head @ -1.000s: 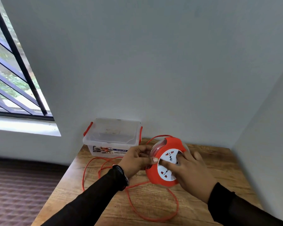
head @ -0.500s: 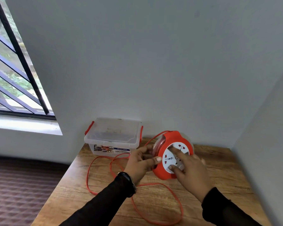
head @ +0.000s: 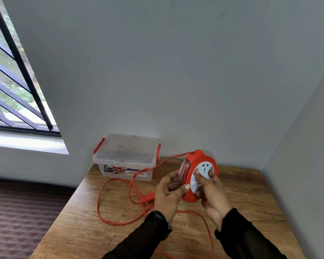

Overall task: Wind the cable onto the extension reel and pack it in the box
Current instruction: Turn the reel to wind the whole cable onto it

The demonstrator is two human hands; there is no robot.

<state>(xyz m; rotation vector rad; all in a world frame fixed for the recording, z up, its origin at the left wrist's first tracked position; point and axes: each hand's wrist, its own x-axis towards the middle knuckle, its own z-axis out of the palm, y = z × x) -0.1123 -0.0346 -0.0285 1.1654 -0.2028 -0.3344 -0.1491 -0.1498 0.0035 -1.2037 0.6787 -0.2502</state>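
Head view. I hold the extension reel (head: 198, 174) off the bench (head: 251, 193), tilted so that its white socket face (head: 202, 174) looks toward me and its rim stays free to take cable. My left hand (head: 168, 191) cups the back and edge of the red housing, thumb laid over the front rim; this grip is curled round the reel to steady it while the drum turns. My right hand (head: 213, 195) lies on the socket face with its fingers (head: 200, 179) bent into the recess there, a grip pressed on the winding part, probably to crank it round, though the fingertips are too blurred to say just what they catch.

The orange cable (head: 118, 222) leaves the top of the reel, runs left and drops in slack loops over the bench, so it can feed without snagging; its plug (head: 149, 196) lies on the wood just left of my left hand. Much cable is yet unwound.

The clear storage box (head: 127, 157) stands at the back left corner of the bench against the wall, well apart from the reel, lid on between red clasps, waiting for the packing step.

Count: one reel, one cable with one plug, one box, two clasps, two hands.
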